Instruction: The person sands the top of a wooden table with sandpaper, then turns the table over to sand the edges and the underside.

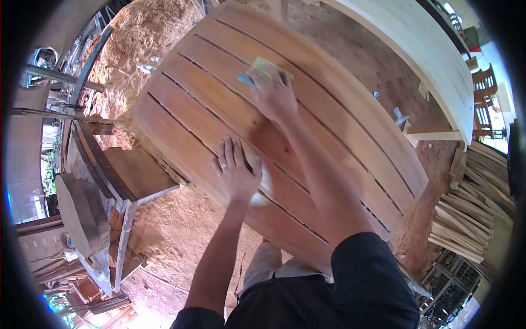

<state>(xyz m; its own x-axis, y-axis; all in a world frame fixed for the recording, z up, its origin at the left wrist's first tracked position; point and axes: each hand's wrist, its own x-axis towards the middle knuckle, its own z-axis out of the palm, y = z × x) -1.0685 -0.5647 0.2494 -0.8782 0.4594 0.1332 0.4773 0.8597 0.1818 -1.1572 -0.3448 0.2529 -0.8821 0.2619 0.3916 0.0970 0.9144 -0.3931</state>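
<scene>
A slatted wooden tabletop point(219, 101), reddish-brown with long dark gaps between its boards, spans the middle of the view. My right hand point(274, 96) is over its upper part, fingers closed on a yellow-green pad point(266, 66) pressed to the slats. A teal piece point(245, 79) sticks out at the left side of that hand; its link to the pad is hidden by the fingers. Lower down, my left hand point(236, 170) lies flat on the boards near the tabletop's left long edge, fingers stretched and slightly spread, a ring on one finger. Nothing is held in it.
A pale curved tabletop point(416, 44) stands at the upper right. Stacked wood strips point(463, 222) lie at the right, with chairs point(484, 88) beyond. On the left is a wooden workbench or stand point(137, 170). Sawdust point(134, 41) covers the ground at upper left.
</scene>
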